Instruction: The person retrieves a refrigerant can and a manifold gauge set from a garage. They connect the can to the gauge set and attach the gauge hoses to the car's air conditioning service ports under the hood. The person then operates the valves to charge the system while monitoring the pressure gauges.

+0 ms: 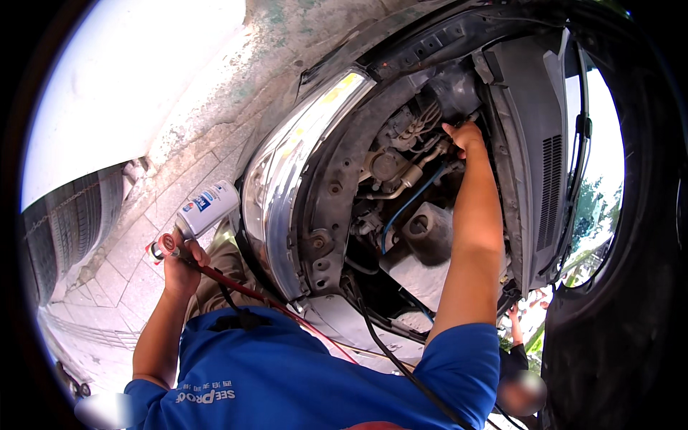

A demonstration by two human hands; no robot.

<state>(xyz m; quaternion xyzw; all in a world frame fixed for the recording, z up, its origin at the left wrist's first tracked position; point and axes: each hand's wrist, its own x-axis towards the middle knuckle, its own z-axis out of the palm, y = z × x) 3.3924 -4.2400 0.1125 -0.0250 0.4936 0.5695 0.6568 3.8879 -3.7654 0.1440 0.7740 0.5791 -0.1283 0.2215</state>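
My left hand (185, 269) is wrapped round the valve end of a white spray-type can (209, 209), held tilted at the lower left, outside the car. A red round gauge or knob (168, 244) sits beside my fingers. From there a red hose (247, 288) runs down to the right across my front. My right hand (467, 136) reaches deep into the engine bay, its fingers closed near metal pipes (430, 154); what they grip is hidden. A blue hose (410, 203) curves through the bay and ends close below that hand.
The car's headlight (276, 179) and front edge lie between my arms. A white reservoir (412, 276) sits in the bay. The raised black hood (609, 337) stands at right; a black cable (380, 337) hangs across the fender. Another person (517, 358) is at lower right, a tyre (68, 222) at left.
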